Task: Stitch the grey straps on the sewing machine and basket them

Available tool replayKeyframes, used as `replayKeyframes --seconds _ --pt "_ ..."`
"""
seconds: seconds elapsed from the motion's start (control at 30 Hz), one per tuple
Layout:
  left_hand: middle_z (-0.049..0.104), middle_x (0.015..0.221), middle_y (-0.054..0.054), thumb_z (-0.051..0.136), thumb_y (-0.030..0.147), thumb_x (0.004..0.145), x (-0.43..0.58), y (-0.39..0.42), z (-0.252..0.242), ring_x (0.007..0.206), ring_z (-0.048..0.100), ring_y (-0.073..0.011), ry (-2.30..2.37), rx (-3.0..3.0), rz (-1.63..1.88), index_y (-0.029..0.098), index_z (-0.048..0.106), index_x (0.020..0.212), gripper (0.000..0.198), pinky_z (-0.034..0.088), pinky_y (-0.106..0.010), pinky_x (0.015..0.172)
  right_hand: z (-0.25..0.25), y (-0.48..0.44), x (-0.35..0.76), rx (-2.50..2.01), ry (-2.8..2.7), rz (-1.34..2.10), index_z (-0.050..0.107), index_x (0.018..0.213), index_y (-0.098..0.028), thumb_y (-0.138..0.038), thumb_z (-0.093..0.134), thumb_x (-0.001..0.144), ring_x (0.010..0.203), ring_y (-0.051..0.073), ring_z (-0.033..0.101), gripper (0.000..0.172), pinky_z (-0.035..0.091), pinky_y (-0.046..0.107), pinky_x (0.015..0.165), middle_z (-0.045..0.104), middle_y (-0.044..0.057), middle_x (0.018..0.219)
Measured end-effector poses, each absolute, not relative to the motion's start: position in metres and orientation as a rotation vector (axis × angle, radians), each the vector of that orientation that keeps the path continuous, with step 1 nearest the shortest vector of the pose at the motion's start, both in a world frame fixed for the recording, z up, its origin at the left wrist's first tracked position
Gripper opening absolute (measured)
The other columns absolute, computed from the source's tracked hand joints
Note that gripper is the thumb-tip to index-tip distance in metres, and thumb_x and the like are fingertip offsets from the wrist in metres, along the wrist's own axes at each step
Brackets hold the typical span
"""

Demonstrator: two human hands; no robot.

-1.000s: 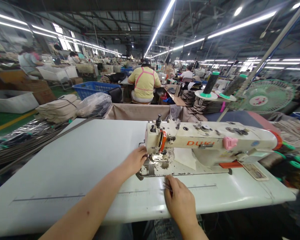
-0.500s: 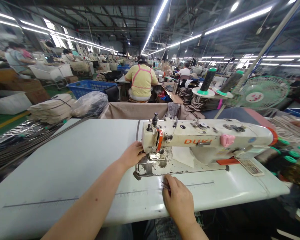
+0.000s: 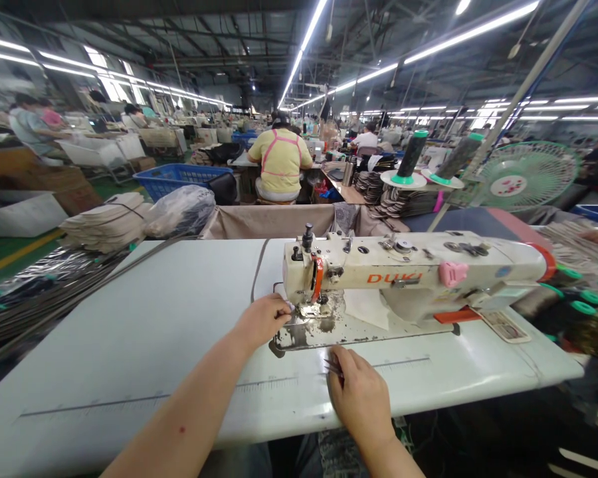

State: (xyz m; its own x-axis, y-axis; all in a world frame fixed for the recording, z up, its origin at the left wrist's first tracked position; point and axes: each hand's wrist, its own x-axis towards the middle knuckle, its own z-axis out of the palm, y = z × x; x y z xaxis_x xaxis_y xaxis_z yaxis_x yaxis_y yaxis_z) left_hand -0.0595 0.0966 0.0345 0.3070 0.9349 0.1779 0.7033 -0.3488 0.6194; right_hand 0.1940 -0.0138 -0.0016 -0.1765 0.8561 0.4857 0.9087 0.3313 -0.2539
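A cream DUKI industrial sewing machine [image 3: 408,271] stands on a white table [image 3: 129,338]. My left hand [image 3: 262,323] rests just left of its presser foot [image 3: 309,310], fingers curled toward the needle area. A narrow dark strap [image 3: 257,279] curves across the table and runs under those fingers. Its end is hidden by my hand. My right hand [image 3: 361,392] lies on the table in front of the machine's metal plate, holding small metal thread snips [image 3: 333,368].
Bundled dark strips [image 3: 40,309] lie beyond the table's left edge. Stacked beige pieces [image 3: 107,222] and a plastic bag [image 3: 179,212] sit behind it. Thread cones [image 3: 411,156] and a green fan [image 3: 528,176] stand back right. A co-worker in yellow [image 3: 279,159] sits ahead.
The dark strap now bows left into my left hand, which has shifted slightly. My right hand stays almost still. The whole view has drifted slightly.
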Motion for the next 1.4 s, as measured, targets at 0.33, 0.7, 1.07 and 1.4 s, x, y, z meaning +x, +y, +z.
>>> replayKeyframes --seconds 0.33,0.7,1.07,1.4 --pt "0.065 0.088 0.001 0.071 0.013 0.084 -0.049 0.085 0.038 0.073 0.062 -0.012 1.529 2.033 0.729 0.02 0.072 0.079 0.008 0.048 -0.025 0.071 0.006 -0.017 0.193 -1.57 -2.062 -0.08 0.063 0.112 -0.022 -0.008 0.053 0.083 0.08 0.02 0.062 0.034 0.04 0.03 0.073 0.071 0.002 0.088" --pt "0.063 0.1 -0.006 0.063 0.007 0.083 -0.013 0.047 0.032 0.087 0.065 -0.0175 1.786 1.971 0.7 0.019 0.071 0.091 0.016 0.054 -0.03 0.082 0.008 -0.015 0.191 -1.558 -2.058 -0.08 0.063 0.11 -0.022 -0.008 0.052 0.082 0.079 0.02 0.063 0.033 0.039 0.03 0.074 0.07 0.001 0.087" --pt "0.067 0.11 -0.01 0.06 0.009 0.082 0.001 0.044 0.018 0.087 0.071 -0.018 1.78 1.821 0.724 0.017 0.069 0.11 0.031 0.058 -0.03 0.087 0.014 -0.017 0.19 -1.583 -2.065 -0.077 0.063 0.108 -0.022 -0.008 0.052 0.082 0.082 0.02 0.062 0.031 0.04 0.03 0.075 0.07 0.002 0.087" --pt "0.059 0.125 -0.015 0.061 0.011 0.081 0.001 0.015 0.031 0.114 0.066 -0.0274 1.719 2.037 0.598 0.016 0.047 0.143 0.064 0.053 -0.038 0.101 0.016 -0.019 0.189 -1.577 -2.052 -0.07 0.062 0.101 -0.022 -0.006 0.051 0.08 0.079 0.019 0.059 0.029 0.038 0.03 0.073 0.068 0.002 0.084"
